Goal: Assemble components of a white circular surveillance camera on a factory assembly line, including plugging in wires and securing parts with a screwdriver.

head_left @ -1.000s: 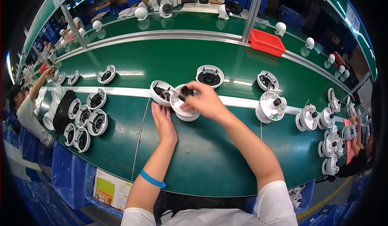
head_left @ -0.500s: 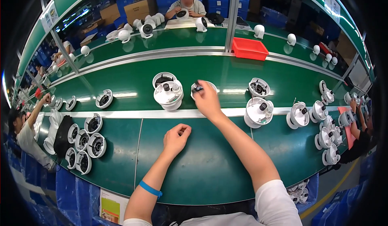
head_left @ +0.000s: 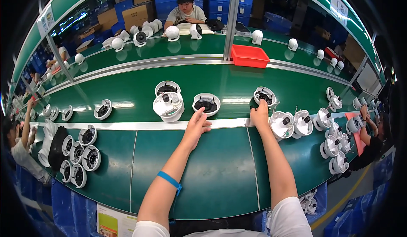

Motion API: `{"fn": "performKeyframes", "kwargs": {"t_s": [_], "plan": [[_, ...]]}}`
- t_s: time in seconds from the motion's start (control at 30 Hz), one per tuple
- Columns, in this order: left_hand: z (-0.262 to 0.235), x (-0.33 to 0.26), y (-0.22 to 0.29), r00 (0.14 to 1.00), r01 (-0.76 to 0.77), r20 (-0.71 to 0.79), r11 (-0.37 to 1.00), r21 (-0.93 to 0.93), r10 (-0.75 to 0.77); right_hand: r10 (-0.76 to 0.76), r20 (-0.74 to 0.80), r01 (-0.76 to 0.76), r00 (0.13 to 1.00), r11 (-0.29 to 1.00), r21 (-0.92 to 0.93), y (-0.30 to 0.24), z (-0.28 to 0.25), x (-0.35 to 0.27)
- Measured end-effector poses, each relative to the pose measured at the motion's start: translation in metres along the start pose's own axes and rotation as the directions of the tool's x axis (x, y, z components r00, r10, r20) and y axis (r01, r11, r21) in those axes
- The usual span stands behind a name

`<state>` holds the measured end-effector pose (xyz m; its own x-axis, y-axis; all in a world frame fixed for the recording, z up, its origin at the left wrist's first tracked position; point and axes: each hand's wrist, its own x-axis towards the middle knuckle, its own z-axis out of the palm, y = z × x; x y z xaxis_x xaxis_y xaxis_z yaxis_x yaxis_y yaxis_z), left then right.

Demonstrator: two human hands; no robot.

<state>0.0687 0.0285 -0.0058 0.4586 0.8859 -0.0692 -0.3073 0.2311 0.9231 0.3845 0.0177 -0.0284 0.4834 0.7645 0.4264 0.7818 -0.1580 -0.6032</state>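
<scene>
My left hand (head_left: 196,130) is at the near rim of a round white housing (head_left: 216,105) with a black inside, its fingers apart and nothing held. Further right, my right hand (head_left: 259,115) has its fingers over the near rim of another white housing (head_left: 271,94) with black parts inside. A small dark spot shows by its thumb, too small to name. Left of the middle housing stands a white dome-shaped unit (head_left: 168,106) with a black lens block, in front of another open housing (head_left: 167,85). Beside my right forearm are similar white units (head_left: 281,125).
Several black-lined housings (head_left: 91,157) are grouped on the left, next to a black cloth (head_left: 58,150). More white units (head_left: 332,146) crowd the right end. A red tray (head_left: 250,57) lies beyond, by a metal post. A person (head_left: 185,14) sits opposite; others work at both ends.
My right hand has moved from the middle housing to the one on the right. My left hand has come forward and opened beside the middle housing. The view has shifted slightly.
</scene>
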Motion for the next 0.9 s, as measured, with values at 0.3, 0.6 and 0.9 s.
{"fn": "performKeyframes", "kwargs": {"t_s": [0.3, 0.6, 0.9], "plan": [[-0.046, -0.168, 0.003, 0.934, -0.125, -0.335, 0.992, 0.014, 0.122, -0.392, 0.247, 0.333, 0.886, 0.909, 0.248, -0.056, -0.043, -0.092], [-0.018, -0.273, 0.0, 0.783, -0.342, -0.571, 0.938, -0.063, 0.248, -0.213, -0.14, 0.254, 0.967, 0.859, 0.444, -0.051, -0.111, -0.079], [-0.036, -0.155, 0.042, 0.756, -0.017, -0.18, 0.293, 0.956, 0.63, 0.031, -0.269, 0.028, 0.963, 0.977, 0.21, -0.023, -0.147, -0.043]]}}
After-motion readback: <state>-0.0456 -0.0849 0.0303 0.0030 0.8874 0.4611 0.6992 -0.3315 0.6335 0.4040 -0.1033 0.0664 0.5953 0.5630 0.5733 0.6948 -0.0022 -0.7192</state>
